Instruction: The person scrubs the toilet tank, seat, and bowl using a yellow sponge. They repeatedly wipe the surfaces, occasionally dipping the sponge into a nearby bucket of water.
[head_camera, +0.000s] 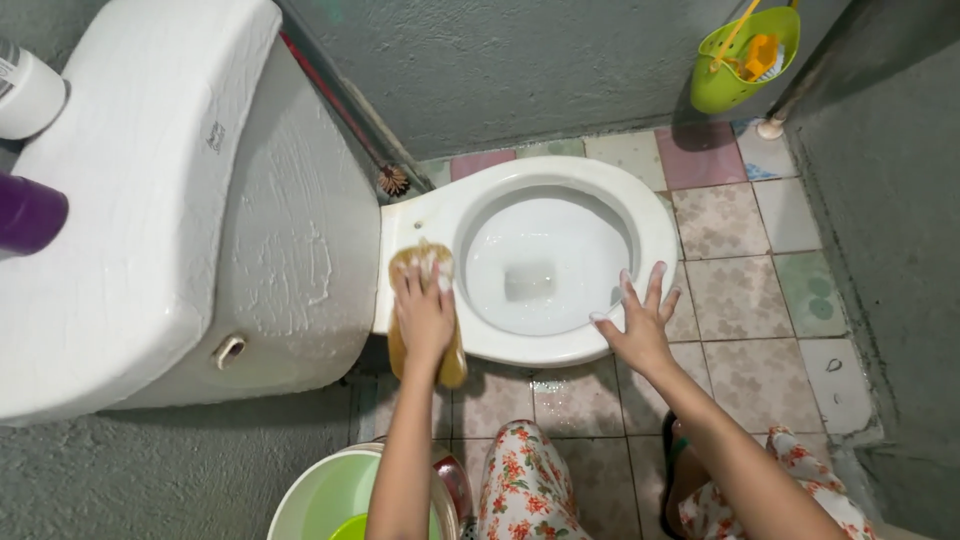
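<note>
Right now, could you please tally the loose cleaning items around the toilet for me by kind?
Sponges: 1, yellow, soapy, under the left hand on the toilet rim
Bottles: 2, white and purple, on the tank
Brushes: 1, against the wall
Buckets: 1, on the floor
Hanging green caddies: 1
Total: 6
The right hand rests open on the rim.

Both bare forearms reach forward from the flowered knees, the left hand (424, 312) pressed flat, palm down, fingers together and soapy, the right hand (638, 325) spread wide with fingers splayed, fingertips foamy, wrist bent.
</note>
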